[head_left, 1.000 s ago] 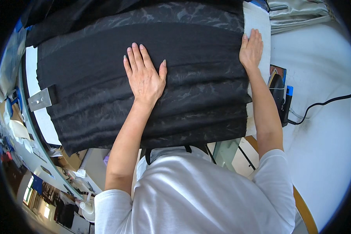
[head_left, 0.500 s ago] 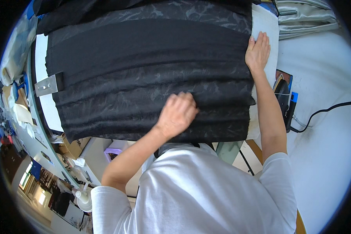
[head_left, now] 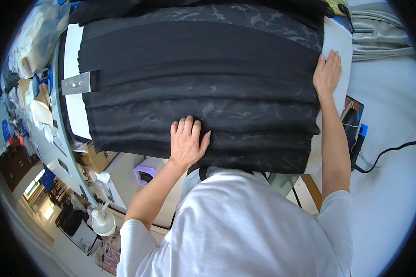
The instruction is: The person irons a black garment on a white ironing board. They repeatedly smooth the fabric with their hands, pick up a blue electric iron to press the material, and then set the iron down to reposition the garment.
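Observation:
A wide black cloth (head_left: 180,51) with a faint shiny pattern lies over a white board (head_left: 75,111), with several soft ridges running across it. My left hand (head_left: 188,142) rests palm down on its near part, fingers stretched out and thumb apart. At the right border of the cloth my right hand (head_left: 328,76) lies flat, partly on the white board, its fingers straight. Neither hand grips anything. A flat metal plate (head_left: 76,83) sits across the left edge of the cloth.
What looks like an iron (head_left: 352,120) stands right of the board, with a black cord (head_left: 386,150). Silvery folded fabric (head_left: 381,34) lies at the far right. A purple container (head_left: 145,175) and a cardboard box (head_left: 96,159) are below left. Plastic bags (head_left: 39,41) crowd the far left.
My left hand has moved left and nearer to me over the cloth, and its curled fingers have stretched out. The right hand stays at the cloth's right border. The whole view has shifted.

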